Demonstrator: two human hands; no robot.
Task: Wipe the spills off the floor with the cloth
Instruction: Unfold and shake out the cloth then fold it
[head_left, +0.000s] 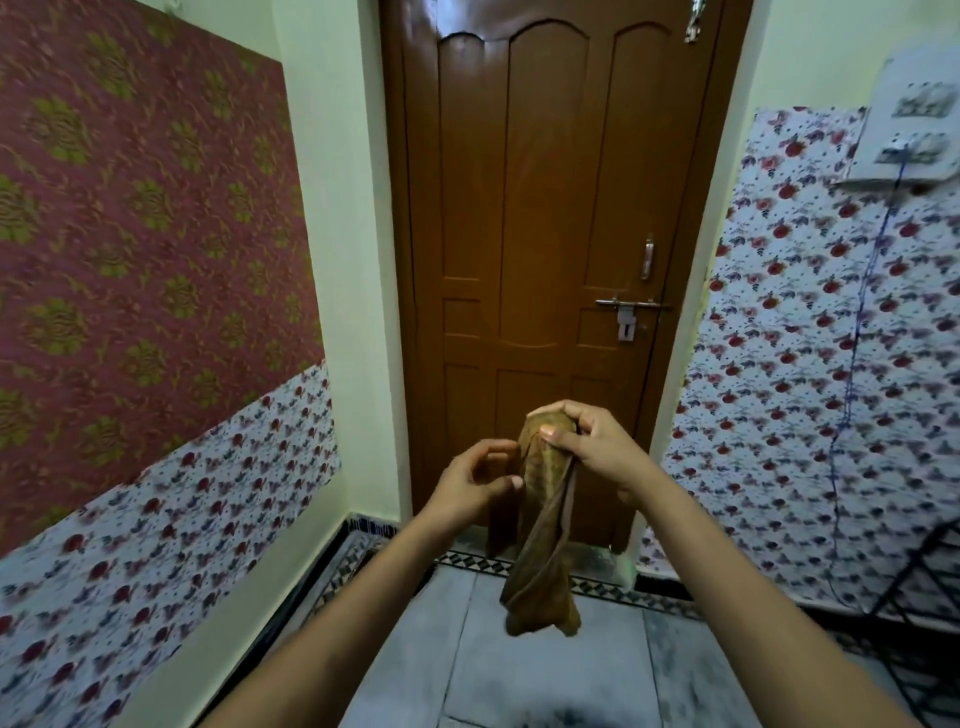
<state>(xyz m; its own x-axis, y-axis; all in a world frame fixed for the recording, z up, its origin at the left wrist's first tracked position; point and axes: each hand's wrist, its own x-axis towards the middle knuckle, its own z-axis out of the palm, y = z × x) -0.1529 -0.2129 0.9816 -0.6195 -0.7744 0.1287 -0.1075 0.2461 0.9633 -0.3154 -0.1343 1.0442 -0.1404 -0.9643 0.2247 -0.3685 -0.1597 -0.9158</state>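
A brown-yellow cloth (540, 566) hangs in the air in front of me, bunched at the top and drooping toward the floor. My right hand (587, 447) pinches its upper end between thumb and fingers. My left hand (475, 480) is just to the left of the cloth with fingers curled, touching or nearly touching its edge; I cannot tell whether it grips the fabric. The grey tiled floor (519, 670) lies below. No spill shows clearly on it.
A closed brown wooden door (545, 234) with a latch stands straight ahead. Patterned walls close in on the left (156, 467) and right (831, 389). A blue cable (857, 338) hangs on the right wall, and a dark metal rack (924, 582) stands at the lower right.
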